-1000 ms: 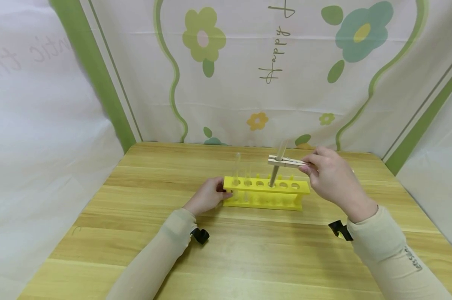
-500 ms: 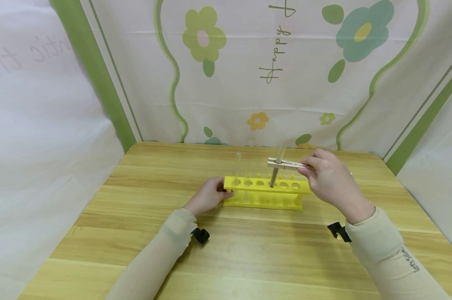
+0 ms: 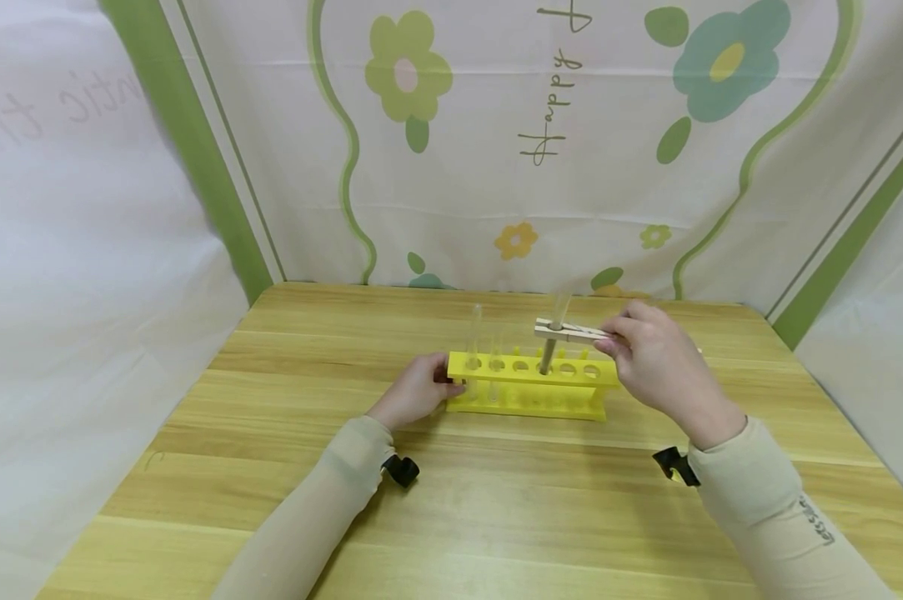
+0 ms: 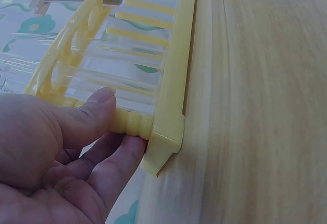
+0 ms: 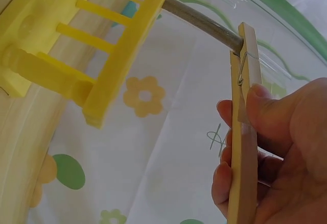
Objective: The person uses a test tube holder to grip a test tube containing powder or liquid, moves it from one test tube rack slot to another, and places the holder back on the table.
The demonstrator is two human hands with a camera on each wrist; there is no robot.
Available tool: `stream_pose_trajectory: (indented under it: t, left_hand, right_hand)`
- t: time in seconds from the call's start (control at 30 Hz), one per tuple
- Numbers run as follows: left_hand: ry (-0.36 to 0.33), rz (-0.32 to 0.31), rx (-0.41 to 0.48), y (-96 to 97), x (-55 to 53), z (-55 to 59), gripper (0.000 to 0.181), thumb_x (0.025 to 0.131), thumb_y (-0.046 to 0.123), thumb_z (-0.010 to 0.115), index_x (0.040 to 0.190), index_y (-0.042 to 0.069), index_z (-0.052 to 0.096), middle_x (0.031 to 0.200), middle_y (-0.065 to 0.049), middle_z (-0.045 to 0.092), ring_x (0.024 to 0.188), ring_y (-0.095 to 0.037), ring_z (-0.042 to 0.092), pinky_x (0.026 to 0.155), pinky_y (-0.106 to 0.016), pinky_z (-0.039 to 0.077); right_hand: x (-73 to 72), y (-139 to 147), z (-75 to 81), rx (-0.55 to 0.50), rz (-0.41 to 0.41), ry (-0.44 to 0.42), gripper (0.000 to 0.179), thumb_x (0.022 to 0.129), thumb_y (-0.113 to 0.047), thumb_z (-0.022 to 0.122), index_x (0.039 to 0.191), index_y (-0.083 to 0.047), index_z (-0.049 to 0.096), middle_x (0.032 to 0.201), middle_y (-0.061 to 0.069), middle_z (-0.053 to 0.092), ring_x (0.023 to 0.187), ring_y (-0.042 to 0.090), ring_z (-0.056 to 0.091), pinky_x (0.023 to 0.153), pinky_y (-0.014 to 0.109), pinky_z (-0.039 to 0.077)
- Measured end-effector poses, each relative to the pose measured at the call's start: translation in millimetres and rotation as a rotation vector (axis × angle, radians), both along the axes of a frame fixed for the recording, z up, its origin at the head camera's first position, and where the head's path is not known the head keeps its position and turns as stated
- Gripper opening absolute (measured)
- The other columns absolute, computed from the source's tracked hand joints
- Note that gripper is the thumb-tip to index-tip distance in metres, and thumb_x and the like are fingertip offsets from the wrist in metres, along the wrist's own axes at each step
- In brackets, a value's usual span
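Extending through the upper plate of a yellow rack, a dark-filled test tube was held tilted in a wooden clamp, its top leaning rightward in the head view. The fourth hole from that view's left was occupied by the tube, whose tip was seen well short of the base. The clamp was pinched just behind its spring between the thumb and fingers of the right hand. The rack's end post was pinched likewise by the left hand, and the base was supported by the wooden surface. Two clear tubes, one in the first hole and one in the second, were carried alongside. The nature of the dark contents could not be determined.

A drop onto the base was judged possible were the clamp squeezed open too soon. Levering against the hole's rim, with chipping or cracking, was thought likely were the tube lowered at this slant. Tipping of the rack, and rattling of the clear tubes, could be caused by a slackened left-hand hold.
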State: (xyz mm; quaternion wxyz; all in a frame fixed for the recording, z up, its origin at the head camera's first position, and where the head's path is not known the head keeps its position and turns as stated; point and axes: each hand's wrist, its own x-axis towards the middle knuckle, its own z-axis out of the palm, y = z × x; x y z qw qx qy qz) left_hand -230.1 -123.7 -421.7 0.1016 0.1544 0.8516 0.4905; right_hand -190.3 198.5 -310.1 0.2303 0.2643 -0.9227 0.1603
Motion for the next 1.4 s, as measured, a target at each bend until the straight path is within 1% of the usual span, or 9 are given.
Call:
stream_pose_trajectory:
  t: [0.5, 0.67, 1.0, 1.4]
  left_hand:
    - [0.018, -0.002, -0.005, 0.4, -0.3, 0.5, 0.017, 0.093, 0.011, 0.07, 0.109, 0.014, 0.065, 0.103, 0.003, 0.066, 0.088, -0.017, 0.06, 0.077, -0.031, 0.052]
    - [0.021, -0.003, -0.01, 0.3, -0.7, 0.4, 0.015, 0.093, 0.012, 0.07, 0.107, 0.015, 0.065, 0.101, 0.003, 0.066, 0.087, -0.017, 0.06, 0.077, -0.031, 0.052]
    - [0.015, -0.004, -0.007, 0.2, -0.6, 0.4, 0.017, 0.094, 0.012, 0.069, 0.11, 0.015, 0.065, 0.102, 0.004, 0.067, 0.088, -0.017, 0.06, 0.077, -0.032, 0.052]
    - [0.003, -0.005, 0.009, -0.2, -2.0, -1.6, 0.015, 0.094, 0.012, 0.07, 0.108, 0.015, 0.065, 0.102, 0.003, 0.067, 0.087, -0.017, 0.06, 0.075, -0.031, 0.052]
  right_hand:
    - [-1.7, -0.3, -8.4, -0.015, -0.009, -0.038, 0.008, 0.089, -0.004, 0.074, 0.093, 0.003, 0.073, 0.086, 0.008, 0.06, 0.073, 0.024, 0.055, 0.065, 0.04, 0.049]
    - [-2.2, -0.1, -10.0, -0.012, -0.008, -0.035, 0.008, 0.088, -0.004, 0.074, 0.092, 0.003, 0.073, 0.086, 0.009, 0.06, 0.074, 0.025, 0.055, 0.065, 0.041, 0.049]
    - [-2.8, -0.1, -14.0, -0.01, -0.016, -0.065, 0.01, 0.089, -0.004, 0.074, 0.094, 0.005, 0.073, 0.087, 0.01, 0.061, 0.075, 0.026, 0.056, 0.066, 0.041, 0.049]
    - [-4.9, -0.3, -22.8, -0.014, 0.0, -0.062, 0.009, 0.088, -0.003, 0.074, 0.093, 0.005, 0.073, 0.085, 0.008, 0.059, 0.072, 0.023, 0.054, 0.065, 0.04, 0.049]
